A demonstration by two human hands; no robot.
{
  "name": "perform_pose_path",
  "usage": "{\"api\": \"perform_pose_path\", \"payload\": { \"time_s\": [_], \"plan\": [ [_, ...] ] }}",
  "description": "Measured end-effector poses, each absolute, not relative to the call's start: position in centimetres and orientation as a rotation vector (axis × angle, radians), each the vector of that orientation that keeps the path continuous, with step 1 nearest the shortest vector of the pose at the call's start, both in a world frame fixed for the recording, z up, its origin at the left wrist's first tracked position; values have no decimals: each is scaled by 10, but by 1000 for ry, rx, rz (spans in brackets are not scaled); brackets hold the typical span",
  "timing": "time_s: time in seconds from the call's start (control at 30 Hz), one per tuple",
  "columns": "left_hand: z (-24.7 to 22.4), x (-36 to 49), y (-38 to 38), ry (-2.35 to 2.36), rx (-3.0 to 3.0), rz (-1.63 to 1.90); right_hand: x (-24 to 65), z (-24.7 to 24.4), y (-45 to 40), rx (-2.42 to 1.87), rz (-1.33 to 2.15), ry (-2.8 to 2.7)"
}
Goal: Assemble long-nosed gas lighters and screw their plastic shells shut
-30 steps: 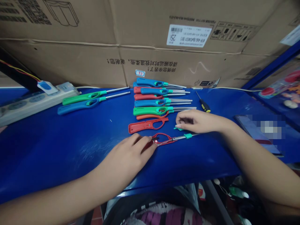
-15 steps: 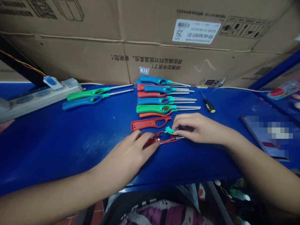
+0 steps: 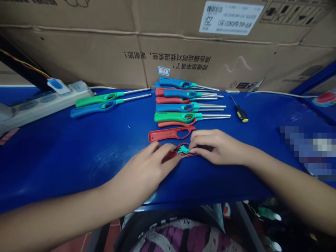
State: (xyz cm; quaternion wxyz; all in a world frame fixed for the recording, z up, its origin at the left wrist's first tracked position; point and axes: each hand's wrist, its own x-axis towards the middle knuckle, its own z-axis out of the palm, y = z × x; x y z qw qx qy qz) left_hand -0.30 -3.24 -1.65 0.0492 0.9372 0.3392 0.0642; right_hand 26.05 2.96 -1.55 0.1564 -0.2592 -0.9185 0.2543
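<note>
My left hand (image 3: 154, 164) is closed around the handle end of an open red lighter half-shell (image 3: 193, 154), which lies on the blue table. Between the thumb and fingers of my right hand (image 3: 214, 145) is a small teal trigger (image 3: 184, 149), held over the finger-hole part of that half-shell. My right fingers partly hide the trigger and the shell's front end. Just behind, the matching red casing half (image 3: 164, 134) lies with its hollow inside facing up.
Behind the casing lies a stack of several long-nosed lighters (image 3: 175, 117). A screwdriver (image 3: 240, 113) lies to their right. Two more lighters (image 3: 97, 110) rest at left beside a power strip (image 3: 44, 105). A cardboard box (image 3: 105, 63) stands along the back edge.
My right hand has moved the teal trigger left and down, from above the front of the red half-shell to its finger-hole area. My left hand keeps its hold. The camera view has shifted slightly.
</note>
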Motion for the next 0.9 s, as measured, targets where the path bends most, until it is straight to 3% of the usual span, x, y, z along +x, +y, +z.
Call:
{"api": "perform_pose_path", "payload": {
  "time_s": [0.13,0.37,0.7,0.9],
  "plan": [
    [-16,-4,-30,1000,2842,262,260,-18,29,-646,577,-2707],
    [-13,-4,-27,962,2793,320,259,-18,25,-520,6,-2857],
    [-12,-3,-25,968,2788,263,257,-21,22,-595,229,-2749],
    [-15,-4,-26,954,2842,266,256,-14,20,-490,-104,-2869]
  ]
}}
